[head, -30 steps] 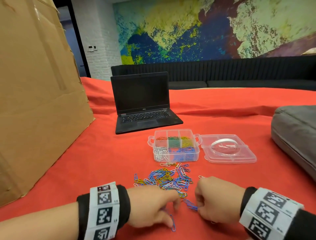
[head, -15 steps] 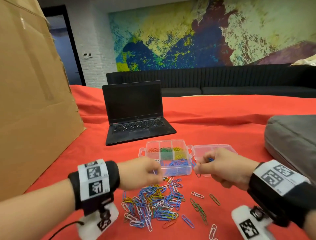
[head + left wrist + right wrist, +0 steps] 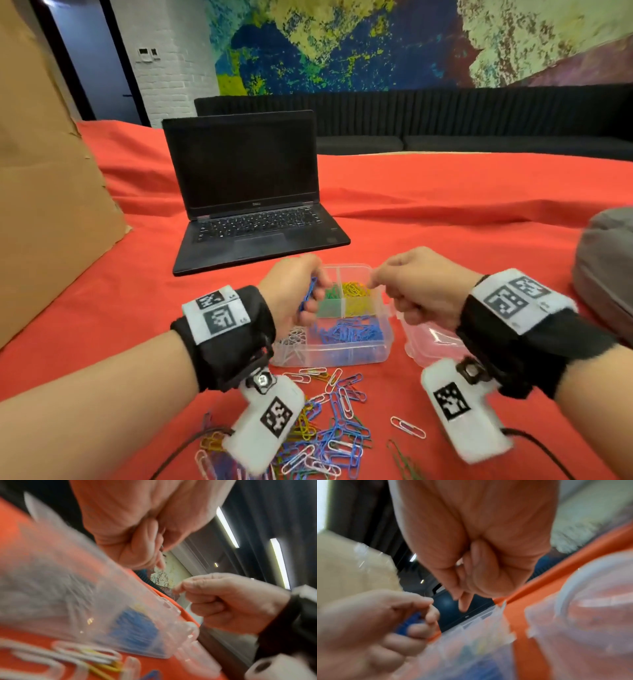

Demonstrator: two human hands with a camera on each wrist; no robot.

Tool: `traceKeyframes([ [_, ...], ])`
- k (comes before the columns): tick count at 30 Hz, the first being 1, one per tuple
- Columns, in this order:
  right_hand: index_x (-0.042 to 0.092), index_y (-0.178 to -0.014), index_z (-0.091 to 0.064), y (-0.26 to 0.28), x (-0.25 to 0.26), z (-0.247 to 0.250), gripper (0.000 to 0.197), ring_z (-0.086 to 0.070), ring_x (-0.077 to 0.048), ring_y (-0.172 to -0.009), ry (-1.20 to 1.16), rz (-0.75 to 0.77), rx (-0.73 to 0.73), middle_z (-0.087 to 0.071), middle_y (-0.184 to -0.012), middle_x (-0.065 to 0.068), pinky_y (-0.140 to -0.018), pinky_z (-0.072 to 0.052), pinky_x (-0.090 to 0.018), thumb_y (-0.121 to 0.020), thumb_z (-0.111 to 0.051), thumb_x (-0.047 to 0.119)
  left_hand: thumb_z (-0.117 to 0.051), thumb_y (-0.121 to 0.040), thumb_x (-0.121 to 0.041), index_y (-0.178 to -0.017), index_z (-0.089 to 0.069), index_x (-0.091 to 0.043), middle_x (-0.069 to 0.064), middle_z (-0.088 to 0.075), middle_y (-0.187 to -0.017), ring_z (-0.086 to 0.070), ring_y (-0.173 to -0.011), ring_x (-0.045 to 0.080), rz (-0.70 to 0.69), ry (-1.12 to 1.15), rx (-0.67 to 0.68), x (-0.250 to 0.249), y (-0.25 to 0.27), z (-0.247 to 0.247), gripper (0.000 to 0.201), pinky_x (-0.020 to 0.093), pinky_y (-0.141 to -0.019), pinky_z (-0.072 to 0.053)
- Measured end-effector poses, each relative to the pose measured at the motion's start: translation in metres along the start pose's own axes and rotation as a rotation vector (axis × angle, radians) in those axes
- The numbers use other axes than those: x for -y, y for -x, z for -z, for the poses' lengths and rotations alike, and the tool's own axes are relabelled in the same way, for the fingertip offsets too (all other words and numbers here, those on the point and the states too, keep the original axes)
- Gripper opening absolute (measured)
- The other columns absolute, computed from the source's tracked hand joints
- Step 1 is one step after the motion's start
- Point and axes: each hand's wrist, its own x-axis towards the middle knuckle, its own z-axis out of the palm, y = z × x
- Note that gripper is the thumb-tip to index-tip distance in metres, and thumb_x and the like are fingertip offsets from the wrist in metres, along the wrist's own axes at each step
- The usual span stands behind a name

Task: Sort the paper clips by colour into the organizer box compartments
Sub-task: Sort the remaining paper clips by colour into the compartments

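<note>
The clear organizer box (image 3: 386, 344) sits on the red cloth and holds green (image 3: 330, 294), yellow (image 3: 356, 291), blue (image 3: 352, 330) and white clips (image 3: 294, 337) in separate compartments. My left hand (image 3: 294, 291) hovers over the box's back left and pinches blue paper clips (image 3: 308, 296), also blue paper clips (image 3: 409, 624) in the right wrist view. It hides the back-left compartment. My right hand (image 3: 411, 287) hangs over the yellow compartment, fingers curled, thumb against forefinger; no clip shows there. A loose pile of mixed clips (image 3: 335, 428) lies in front of the box.
The box's clear lid (image 3: 424, 339) lies open to the right, partly under my right wrist. An open black laptop (image 3: 246, 205) stands behind the box. A cardboard sheet (image 3: 44, 205) leans at the left. A grey cushion (image 3: 603, 260) sits at the right edge.
Both hands rose from the loose pile and moved forward over the box. The blue clip seen in my right hand half a second ago no longer shows.
</note>
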Motion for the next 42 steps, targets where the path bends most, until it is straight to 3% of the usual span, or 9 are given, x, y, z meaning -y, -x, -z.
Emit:
traceKeyframes([
  [4, 0.002, -0.084, -0.055, -0.008, 0.01, 0.002, 0.032, -0.059, -0.024, -0.055, -0.511, -0.254, 0.205, -0.058, -0.071, -0.016, -0.048, -0.056, -0.029, -0.097, -0.039, 0.026, -0.031, -0.099, -0.033, -0.078, -0.052, -0.004, 0.015, -0.051, -0.073, -0.046, -0.055, 0.023, 0.073, 0.284, 0.081, -0.007, -0.011, -0.002, 0.042, 0.029, -0.052, -0.047],
  [7, -0.004, -0.096, -0.053, -0.014, 0.012, 0.006, 0.036, -0.065, -0.034, -0.073, -0.603, -0.275, 0.231, -0.064, -0.09, -0.026, -0.063, -0.058, -0.038, -0.098, -0.035, 0.028, -0.032, -0.099, -0.036, -0.092, -0.054, 0.002, 0.026, -0.056, -0.097, -0.06, -0.074, 0.034, 0.139, 0.29, 0.172, -0.012, -0.018, 0.008, 0.045, 0.043, -0.071, -0.054],
  [13, -0.003, -0.105, -0.05, -0.019, 0.015, 0.005, 0.039, -0.06, -0.039, -0.085, -0.59, -0.306, 0.212, -0.056, -0.103, -0.028, -0.083, -0.048, -0.047, -0.096, -0.037, 0.033, -0.03, -0.098, -0.044, -0.1, -0.054, 0.004, 0.028, -0.057, -0.106, -0.061, -0.088, 0.039, 0.212, 0.234, 0.292, -0.018, -0.024, 0.031, 0.054, 0.044, -0.08, -0.048],
  [17, -0.002, -0.101, -0.051, -0.018, 0.018, 0.005, 0.041, -0.058, -0.034, -0.078, -0.533, -0.303, 0.231, -0.056, -0.098, -0.025, -0.075, -0.048, -0.045, -0.094, -0.036, 0.036, -0.028, -0.098, -0.048, -0.105, -0.052, 0.005, 0.028, -0.054, -0.111, -0.057, -0.096, 0.042, 0.234, 0.187, 0.335, -0.021, -0.021, 0.033, 0.058, 0.041, -0.073, -0.048],
  [20, -0.002, -0.096, -0.053, -0.016, 0.019, 0.005, 0.045, -0.056, -0.034, -0.08, -0.492, -0.292, 0.242, -0.056, -0.097, -0.024, -0.074, -0.046, -0.043, -0.093, -0.036, 0.04, -0.027, -0.097, -0.05, -0.113, -0.051, 0.007, 0.028, -0.055, -0.114, -0.057, -0.097, 0.04, 0.239, 0.155, 0.357, -0.022, -0.019, 0.03, 0.064, 0.045, -0.087, -0.046],
  [25, -0.003, -0.095, -0.055, -0.014, 0.023, 0.004, 0.05, -0.054, -0.036, -0.094, -0.436, -0.281, 0.245, -0.056, -0.1, -0.022, -0.075, -0.043, -0.04, -0.093, -0.034, 0.043, -0.023, -0.097, -0.052, -0.123, -0.049, 0.006, 0.029, -0.05, -0.133, -0.043, -0.127, 0.046, 0.237, 0.077, 0.349, -0.025, -0.015, 0.028, 0.069, 0.052, -0.112, -0.027],
  [30, -0.001, -0.097, -0.057, -0.005, 0.024, 0.004, 0.047, -0.055, -0.036, -0.099, -0.373, -0.254, 0.227, -0.057, -0.105, -0.021, -0.082, -0.045, -0.039, -0.095, -0.035, 0.04, -0.024, -0.098, -0.052, -0.11, -0.053, -0.001, 0.027, -0.057, -0.124, -0.051, -0.12, 0.045, 0.18, 0.014, 0.317, -0.026, -0.01, 0.032, 0.06, 0.049, -0.104, -0.037],
  [37, 0.007, -0.073, -0.062, 0.035, -0.006, 0.006, 0.017, -0.056, -0.017, -0.055, 0.237, 0.017, -0.051, -0.063, -0.073, -0.01, -0.053, -0.052, -0.029, -0.089, -0.056, 0.009, -0.052, -0.095, -0.017, -0.087, -0.059, -0.007, 0.01, -0.062, -0.077, -0.056, -0.055, 0.02, -0.104, -0.417, 0.214, -0.011, 0.02, 0.044, 0.014, 0.027, -0.053, -0.049],
  [42, 0.023, -0.094, -0.072, 0.064, -0.036, -0.008, 0.016, -0.059, -0.005, -0.075, 0.818, 0.193, 0.169, -0.062, -0.077, 0.013, -0.068, -0.044, -0.012, -0.078, -0.071, 0.026, -0.061, -0.087, -0.021, -0.08, -0.067, -0.019, -0.005, -0.065, -0.077, -0.054, -0.066, 0.01, -0.462, -1.187, 0.209, 0.006, 0.049, 0.034, 0.009, 0.021, -0.066, -0.044],
])
